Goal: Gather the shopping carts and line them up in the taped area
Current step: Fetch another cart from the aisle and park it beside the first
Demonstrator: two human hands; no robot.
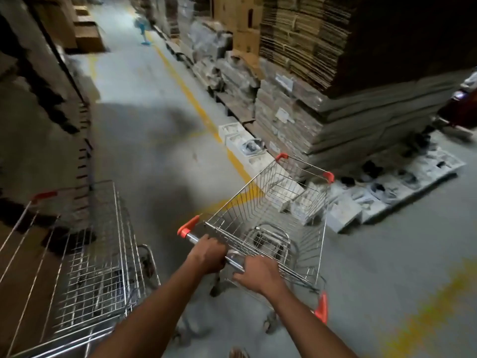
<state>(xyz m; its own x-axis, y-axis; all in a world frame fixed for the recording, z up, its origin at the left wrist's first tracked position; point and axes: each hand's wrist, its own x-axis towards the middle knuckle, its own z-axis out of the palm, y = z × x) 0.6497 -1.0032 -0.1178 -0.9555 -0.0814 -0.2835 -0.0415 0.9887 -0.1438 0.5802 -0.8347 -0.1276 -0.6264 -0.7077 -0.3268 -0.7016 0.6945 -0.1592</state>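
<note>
A wire shopping cart (271, 202) with red corner caps stands in front of me, angled toward the upper right, its basket empty. My left hand (207, 254) grips its chrome handle bar near the red left end cap. My right hand (258, 276) grips the same bar further right. A second wire cart (100, 254) stands at the lower left, close beside my left arm, with a red cap at its far corner. A yellow floor line (196, 102) runs up the aisle and passes under the front of the held cart.
Tall stacks of flattened cardboard (322, 81) on pallets line the right side, close to the cart's nose. White moulded trays (387, 195) lie on the floor at right. Dark racking (38, 99) borders the left. The grey aisle floor (134, 104) stretches ahead. A blue stand (143, 29) stands far off.
</note>
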